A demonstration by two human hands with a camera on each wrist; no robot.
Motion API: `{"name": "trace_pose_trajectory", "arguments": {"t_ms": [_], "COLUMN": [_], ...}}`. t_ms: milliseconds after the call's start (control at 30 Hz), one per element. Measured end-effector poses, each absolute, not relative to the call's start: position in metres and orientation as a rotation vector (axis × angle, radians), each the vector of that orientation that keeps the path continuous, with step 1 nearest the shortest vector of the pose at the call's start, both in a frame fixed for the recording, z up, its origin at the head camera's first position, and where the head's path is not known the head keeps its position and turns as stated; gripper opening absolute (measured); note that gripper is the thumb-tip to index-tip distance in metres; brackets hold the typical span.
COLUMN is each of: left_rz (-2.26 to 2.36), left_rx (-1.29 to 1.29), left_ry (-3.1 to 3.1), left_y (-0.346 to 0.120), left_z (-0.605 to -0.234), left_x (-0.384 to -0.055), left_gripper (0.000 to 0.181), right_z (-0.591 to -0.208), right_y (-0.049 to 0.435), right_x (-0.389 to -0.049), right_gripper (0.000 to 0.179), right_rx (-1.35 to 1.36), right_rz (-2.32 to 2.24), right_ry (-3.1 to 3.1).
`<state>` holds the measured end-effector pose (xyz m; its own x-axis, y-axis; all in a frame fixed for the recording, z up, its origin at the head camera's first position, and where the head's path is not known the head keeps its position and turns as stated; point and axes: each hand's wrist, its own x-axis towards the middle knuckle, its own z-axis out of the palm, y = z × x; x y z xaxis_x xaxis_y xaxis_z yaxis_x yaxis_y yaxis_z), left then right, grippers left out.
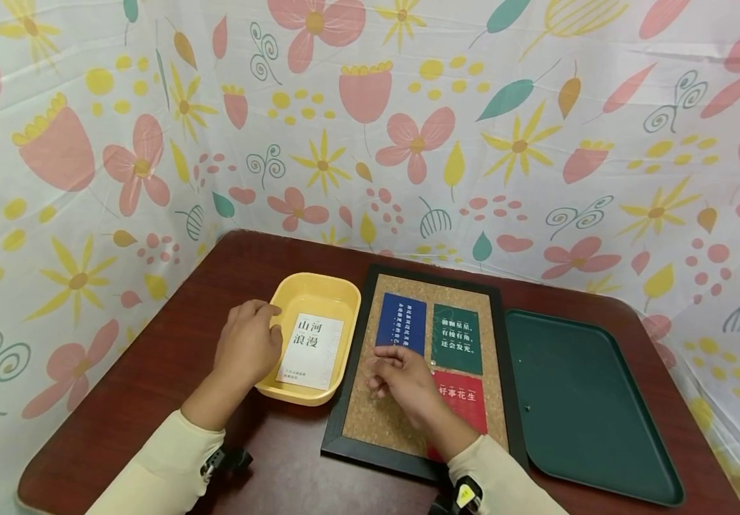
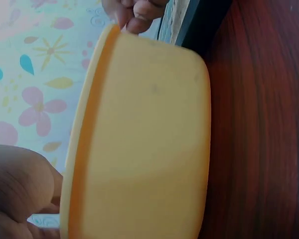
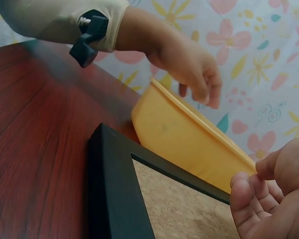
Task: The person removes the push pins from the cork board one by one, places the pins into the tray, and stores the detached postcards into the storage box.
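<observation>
My left hand (image 1: 247, 343) hovers at the left rim of a yellow plastic basin (image 1: 308, 290); its fingers bend loosely over the basin and hold nothing that I can see. Inside lies a white card (image 1: 314, 354) with printed Chinese characters. Over a black-framed cork board (image 1: 359, 422) is my right hand (image 1: 402, 379), fingers loosely curled, with no object visible between thumb and fingertips. On the cork are a blue card (image 1: 402, 318), a green card (image 1: 457, 340) and a red card (image 1: 466, 404). My right hand and wrist hide parts of the blue and red cards.
A dark green tray (image 1: 588, 400) lies right of the board, with tiny specks near its left edge, too small to identify. Everything rests on a dark red-brown wooden table (image 1: 119, 400). A flower-printed curtain (image 1: 408, 193) hangs behind and on both sides.
</observation>
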<state>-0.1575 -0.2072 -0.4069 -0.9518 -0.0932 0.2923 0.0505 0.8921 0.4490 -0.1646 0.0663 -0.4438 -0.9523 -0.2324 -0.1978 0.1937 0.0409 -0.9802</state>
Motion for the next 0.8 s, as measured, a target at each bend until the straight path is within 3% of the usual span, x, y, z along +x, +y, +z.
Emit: {"name": "trace_pose_trajectory", "arguments": {"t_ms": [433,800], "left_rz": [-0.731,-0.74], "left_rx": [-0.396,-0.64], "left_ry": [-2.537,-2.497], "left_y": [-0.173,-0.147], "left_z": [-0.397,-0.397], "left_x": [-0.143,-0.129], "left_gripper": [0.017,0.017], "right_z": [-0.44,-0.436], "right_y": [0.08,0.095], "right_x": [-0.166,-0.164], "right_gripper": [0.029,0.027], "right_rx": [0.004,0.001], "right_rz": [-1.943,-1.857], "right_ry": [2.083,2.198]}}
